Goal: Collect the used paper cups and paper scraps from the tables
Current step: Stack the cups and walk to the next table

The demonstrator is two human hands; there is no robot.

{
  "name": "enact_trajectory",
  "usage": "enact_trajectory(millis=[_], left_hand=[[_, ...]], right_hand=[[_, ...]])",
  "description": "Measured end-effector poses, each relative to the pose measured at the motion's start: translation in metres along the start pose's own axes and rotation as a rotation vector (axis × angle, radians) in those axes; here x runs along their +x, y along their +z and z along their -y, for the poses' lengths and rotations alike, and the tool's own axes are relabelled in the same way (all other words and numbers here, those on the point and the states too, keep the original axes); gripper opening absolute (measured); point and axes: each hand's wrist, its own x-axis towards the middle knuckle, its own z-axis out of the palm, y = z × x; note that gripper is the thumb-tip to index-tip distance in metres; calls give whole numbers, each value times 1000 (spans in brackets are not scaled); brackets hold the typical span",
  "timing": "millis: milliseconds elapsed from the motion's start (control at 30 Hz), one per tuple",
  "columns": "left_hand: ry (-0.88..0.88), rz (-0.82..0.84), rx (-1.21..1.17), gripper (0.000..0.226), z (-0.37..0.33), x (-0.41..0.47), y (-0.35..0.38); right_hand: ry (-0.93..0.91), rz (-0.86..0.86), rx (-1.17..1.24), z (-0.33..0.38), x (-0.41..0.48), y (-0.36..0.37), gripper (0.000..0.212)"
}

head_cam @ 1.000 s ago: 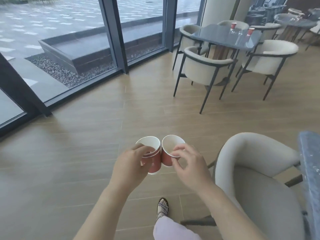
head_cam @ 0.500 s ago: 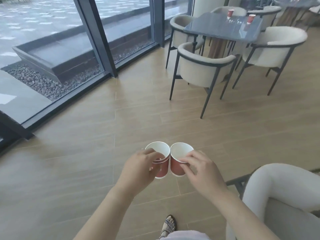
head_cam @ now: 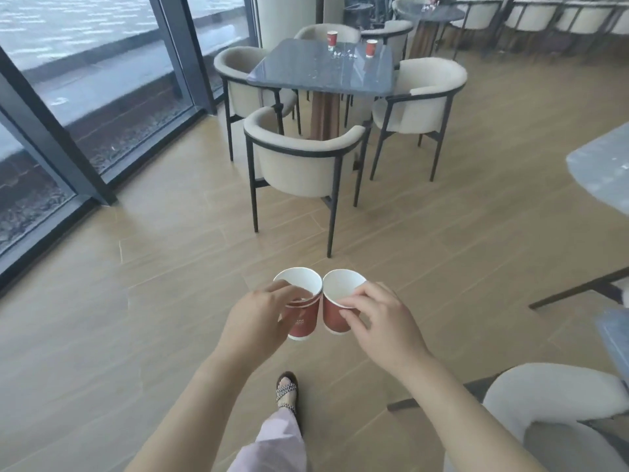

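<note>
In mid-air over the wooden floor (head_cam: 170, 301), at waist height in front of the person: two red paper cups side by side, rims touching.

- Left hand (head_cam: 258, 318): fingers curled round the near side of the left cup (head_cam: 303, 323), fingertips up at the rim. A second rim band shows just below the top rim, so this looks like two cups nested; cannot confirm.
- Right hand (head_cam: 381, 321): thumb and forefinger pinch the near rim of the right cup (head_cam: 335, 316), the other fingers loosely bent beside the wall.
- Orientation: both cups roughly upright, long axis near vertical. White mouths open upward toward the camera, bases point to the floor. The left cup's base tips slightly toward the left hand.
- No contents visible inside either mouth.

Ahead, well apart from the hands: dark square table (head_cam: 320, 76) ringed by cream armchairs (head_cam: 299, 165).
- Two more red cups stand upright on its far side, far-left cup (head_cam: 332, 38) and far-right cup (head_cam: 371, 48).
- Small pale paper scraps (head_cam: 343, 55) lie between them; too small to count.

Right edge: corner of a second grey table (head_cam: 606, 165), and another cream chair (head_cam: 544, 396) at lower right. Glazed wall (head_cam: 85, 80) along the left. One sandalled foot (head_cam: 287, 390) below the hands.
</note>
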Motion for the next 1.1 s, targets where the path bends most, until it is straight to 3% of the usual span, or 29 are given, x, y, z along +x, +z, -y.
enact_trajectory(millis=[300,567,1100], left_hand=[[210,87,16,24,43,215,-14],[375,231,0,25,36,356,27],[575,332,73,26,-54,678,157]], right_hand=[[156,-156,-52,-56,169,0,11],[353,-283,-122,-127,243,-11,12],[477,-328,-127,-379,439,-100,13]])
